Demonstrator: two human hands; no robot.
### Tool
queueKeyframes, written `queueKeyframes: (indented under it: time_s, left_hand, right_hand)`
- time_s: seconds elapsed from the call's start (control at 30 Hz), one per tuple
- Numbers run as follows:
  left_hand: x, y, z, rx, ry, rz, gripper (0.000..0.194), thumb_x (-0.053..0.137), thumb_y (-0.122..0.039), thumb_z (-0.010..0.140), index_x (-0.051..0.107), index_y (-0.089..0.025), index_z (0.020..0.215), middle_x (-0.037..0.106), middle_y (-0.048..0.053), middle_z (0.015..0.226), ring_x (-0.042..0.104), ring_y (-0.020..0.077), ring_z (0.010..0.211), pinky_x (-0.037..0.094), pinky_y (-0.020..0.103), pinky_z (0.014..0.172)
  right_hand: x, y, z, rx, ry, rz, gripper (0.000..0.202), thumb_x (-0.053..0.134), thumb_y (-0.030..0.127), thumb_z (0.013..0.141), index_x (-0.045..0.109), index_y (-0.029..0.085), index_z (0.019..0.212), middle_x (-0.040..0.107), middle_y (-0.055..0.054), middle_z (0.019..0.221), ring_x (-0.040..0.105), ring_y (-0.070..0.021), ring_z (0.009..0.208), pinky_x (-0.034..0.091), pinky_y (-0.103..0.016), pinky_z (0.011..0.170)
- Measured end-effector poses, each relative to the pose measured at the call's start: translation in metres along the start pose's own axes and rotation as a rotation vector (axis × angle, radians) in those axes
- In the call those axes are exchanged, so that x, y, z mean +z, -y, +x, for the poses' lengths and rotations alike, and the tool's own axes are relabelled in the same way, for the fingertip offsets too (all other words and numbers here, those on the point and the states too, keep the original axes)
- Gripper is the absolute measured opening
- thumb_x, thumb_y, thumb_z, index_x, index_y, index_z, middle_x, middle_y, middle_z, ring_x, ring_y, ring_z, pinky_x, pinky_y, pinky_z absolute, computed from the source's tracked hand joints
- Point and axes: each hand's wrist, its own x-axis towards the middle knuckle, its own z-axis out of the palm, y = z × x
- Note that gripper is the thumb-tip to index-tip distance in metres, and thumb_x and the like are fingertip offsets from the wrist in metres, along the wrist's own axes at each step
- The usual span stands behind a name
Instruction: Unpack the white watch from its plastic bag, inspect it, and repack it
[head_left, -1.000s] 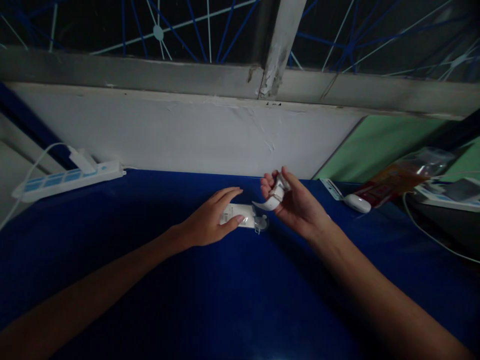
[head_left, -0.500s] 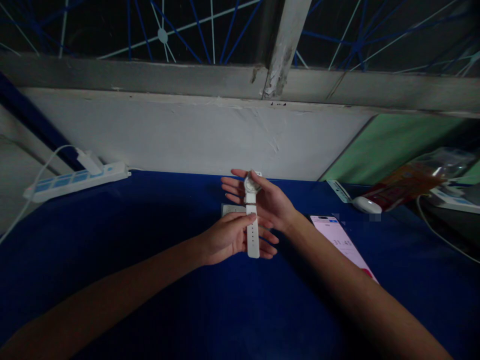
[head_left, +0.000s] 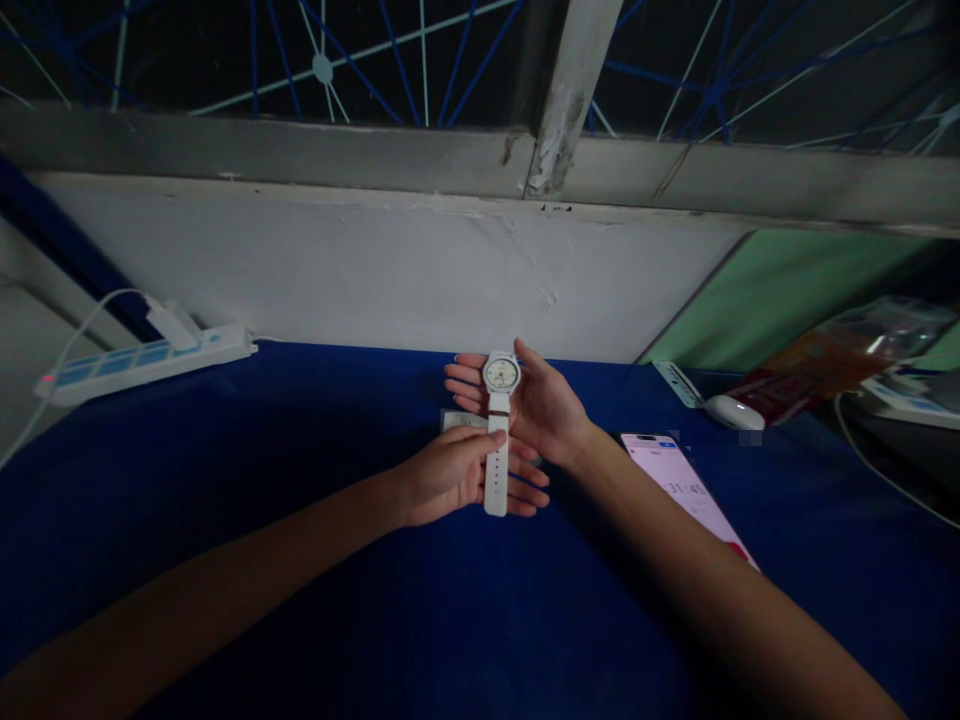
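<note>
A white wristwatch point(head_left: 499, 420) with a round pale dial is held up above the blue table point(head_left: 300, 560), its strap hanging straight down. My right hand point(head_left: 540, 410) grips the watch case between thumb and fingers. My left hand point(head_left: 450, 475) pinches the lower strap between thumb and forefinger. Behind my hands a small white packet point(head_left: 459, 420) lies on the table, mostly hidden.
A lit phone point(head_left: 686, 490) lies face up by my right forearm. A white power strip point(head_left: 142, 360) with a plug and cable sits at the far left. At the right are a white mouse point(head_left: 735, 411), an orange packet point(head_left: 810, 370) and cables. A white wall backs the table.
My right hand lifted the watch and turned its dial toward me. My left hand left the packet on the table and took the hanging strap. The phone came into view.
</note>
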Motion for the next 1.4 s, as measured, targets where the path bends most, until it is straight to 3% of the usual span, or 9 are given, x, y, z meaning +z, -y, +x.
queueKeyframes:
  time_s: [0.27, 0.47, 0.73, 0.97, 1.1, 1.17, 1.27, 1.4]
  left_hand:
    - [-0.003, 0.005, 0.001, -0.013, -0.038, 0.009, 0.028, 0.052, -0.03, 0.1, 0.066, -0.005, 0.101, 0.073, 0.018, 0.092, 0.074, 0.0248, 0.084, 0.056, 0.039, 0.081]
    - [-0.002, 0.003, 0.0, -0.002, -0.048, 0.036, 0.028, 0.055, -0.031, 0.098, 0.066, -0.006, 0.101, 0.073, 0.017, 0.092, 0.074, 0.0244, 0.083, 0.056, 0.038, 0.08]
    - [0.001, -0.002, 0.0, 0.018, -0.093, 0.045, 0.029, 0.055, -0.031, 0.099, 0.066, -0.005, 0.097, 0.073, 0.018, 0.09, 0.073, 0.0233, 0.082, 0.056, 0.039, 0.081]
    - [0.002, -0.005, 0.0, 0.137, -0.141, 0.095, 0.018, 0.065, -0.026, 0.093, 0.062, -0.011, 0.102, 0.073, 0.013, 0.089, 0.073, 0.0213, 0.079, 0.056, 0.037, 0.081]
    - [0.0, -0.004, 0.0, 0.134, -0.151, 0.094, 0.02, 0.062, -0.027, 0.095, 0.063, -0.009, 0.102, 0.073, 0.015, 0.091, 0.074, 0.0232, 0.083, 0.055, 0.037, 0.082]
    - [-0.001, -0.003, 0.0, 0.124, -0.12, 0.09, 0.023, 0.059, -0.029, 0.097, 0.065, -0.007, 0.102, 0.073, 0.016, 0.092, 0.074, 0.0234, 0.085, 0.055, 0.037, 0.084]
    - [-0.003, -0.001, 0.0, 0.094, -0.055, 0.09, 0.028, 0.059, -0.032, 0.097, 0.066, -0.006, 0.104, 0.074, 0.017, 0.092, 0.074, 0.0227, 0.085, 0.055, 0.036, 0.085]
    - [-0.006, 0.003, -0.001, 0.044, 0.017, 0.086, 0.028, 0.058, -0.032, 0.098, 0.067, -0.007, 0.105, 0.073, 0.019, 0.098, 0.074, 0.024, 0.089, 0.054, 0.037, 0.086]
  right_hand:
    - [0.003, 0.0, -0.002, 0.028, -0.011, 0.009, 0.067, 0.011, 0.05, 0.102, 0.066, 0.012, 0.112, 0.077, -0.011, 0.105, 0.073, -0.018, 0.095, 0.048, -0.036, 0.102]
    - [0.003, -0.001, -0.003, 0.006, -0.03, 0.014, 0.058, 0.017, 0.038, 0.1, 0.067, 0.01, 0.11, 0.076, -0.013, 0.106, 0.072, -0.0198, 0.099, 0.047, -0.037, 0.104]
    - [-0.003, 0.0, 0.0, -0.003, -0.085, 0.003, 0.056, 0.019, 0.038, 0.102, 0.069, 0.013, 0.103, 0.078, -0.009, 0.098, 0.074, -0.0161, 0.087, 0.054, -0.031, 0.093]
    - [-0.01, 0.001, 0.002, -0.141, -0.136, -0.066, 0.028, 0.055, 0.044, 0.094, 0.071, 0.022, 0.089, 0.077, -0.003, 0.089, 0.072, -0.0149, 0.082, 0.057, -0.029, 0.085]
    - [-0.005, 0.001, 0.001, -0.248, -0.192, -0.14, 0.023, 0.07, 0.043, 0.085, 0.071, 0.022, 0.079, 0.075, -0.003, 0.084, 0.07, -0.0158, 0.079, 0.057, -0.029, 0.085]
    - [0.0, 0.0, -0.001, -0.264, -0.165, -0.139, 0.02, 0.072, 0.042, 0.084, 0.07, 0.023, 0.079, 0.076, -0.002, 0.089, 0.07, -0.0158, 0.085, 0.056, -0.029, 0.088]
    - [0.007, -0.003, -0.005, -0.173, -0.048, -0.151, 0.016, 0.068, 0.038, 0.088, 0.071, 0.023, 0.091, 0.077, -0.003, 0.1, 0.07, -0.0162, 0.094, 0.053, -0.032, 0.094]
    - [0.007, -0.003, -0.008, -0.094, 0.024, -0.165, 0.021, 0.057, 0.023, 0.092, 0.07, 0.019, 0.107, 0.075, -0.007, 0.114, 0.069, -0.0164, 0.104, 0.051, -0.032, 0.098]
